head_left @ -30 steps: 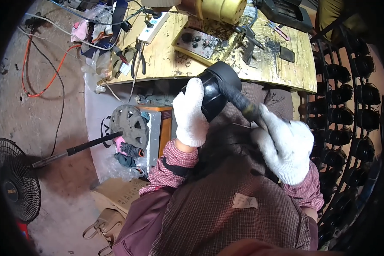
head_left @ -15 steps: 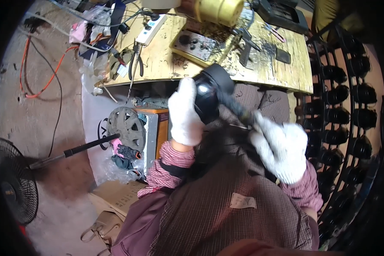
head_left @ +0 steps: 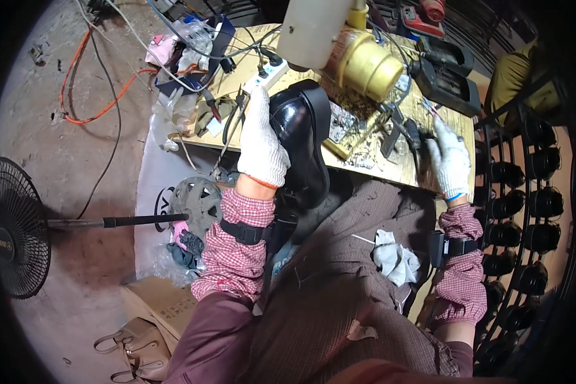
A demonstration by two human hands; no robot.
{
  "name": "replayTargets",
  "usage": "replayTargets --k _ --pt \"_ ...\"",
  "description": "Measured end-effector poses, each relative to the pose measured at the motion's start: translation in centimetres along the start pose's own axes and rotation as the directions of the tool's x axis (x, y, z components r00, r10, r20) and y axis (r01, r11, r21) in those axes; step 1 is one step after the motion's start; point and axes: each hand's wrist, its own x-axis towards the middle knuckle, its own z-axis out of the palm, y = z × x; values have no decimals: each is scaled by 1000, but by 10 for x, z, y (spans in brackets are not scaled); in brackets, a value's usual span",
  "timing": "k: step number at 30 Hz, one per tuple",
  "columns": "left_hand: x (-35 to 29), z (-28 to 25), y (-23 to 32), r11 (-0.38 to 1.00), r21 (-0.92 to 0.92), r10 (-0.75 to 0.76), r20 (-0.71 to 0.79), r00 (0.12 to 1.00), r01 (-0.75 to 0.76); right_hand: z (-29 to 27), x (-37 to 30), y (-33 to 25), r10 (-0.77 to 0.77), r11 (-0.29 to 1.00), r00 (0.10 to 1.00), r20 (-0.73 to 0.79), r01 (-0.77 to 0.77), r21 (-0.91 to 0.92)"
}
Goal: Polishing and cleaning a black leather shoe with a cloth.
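A black, glossy, thick-soled shoe (head_left: pixel 291 118) is gripped in my gloved left hand (head_left: pixel 264 144), with its shiny toe pointing up and its sole to the right. It is over the front edge of the wooden table (head_left: pixel 377 157). At the table's right end, my gloved right hand (head_left: pixel 449 157) has its fingers stretched out and apart. Beside those fingers lies a dark brush (head_left: pixel 418 144). A thin pink-handled tool (head_left: pixel 431 107) is near the index fingertip; contact is hard to make out.
A yellow machine part (head_left: pixel 368 64) overhangs the table, with a white power strip (head_left: pixel 267 75) and pliers (head_left: pixel 235 112) to its left. Black trays (head_left: pixel 448 86) lie at the back right. Racks of black shoes (head_left: pixel 509 205) line the right; a fan (head_left: pixel 19 227) stands left. A white cloth (head_left: pixel 395 257) rests on my lap.
My right hand has left the shoe and moved to the table's right end, its dark brush now lying there. My left hand has raised the shoe higher and turned it.
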Motion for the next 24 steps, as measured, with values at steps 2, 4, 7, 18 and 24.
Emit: replayTargets --k 2,4,7,18,24 --pt "-5 2 1 999 23 22 1 1000 -22 0 -2 18 45 992 991 122 -30 -121" --pt "-33 -1 -5 999 51 -11 75 997 7 3 -6 34 179 982 896 405 -142 -120" --pt "-80 0 -28 982 184 -52 -4 999 52 8 -8 45 251 968 880 404 -216 -131" --pt "-136 -23 -71 576 734 135 349 927 -360 -138 -29 -140 -315 883 948 57 270 384" --pt "-149 -29 -77 376 745 200 516 833 -552 -142 -42 -206 -150 989 981 125 149 13"
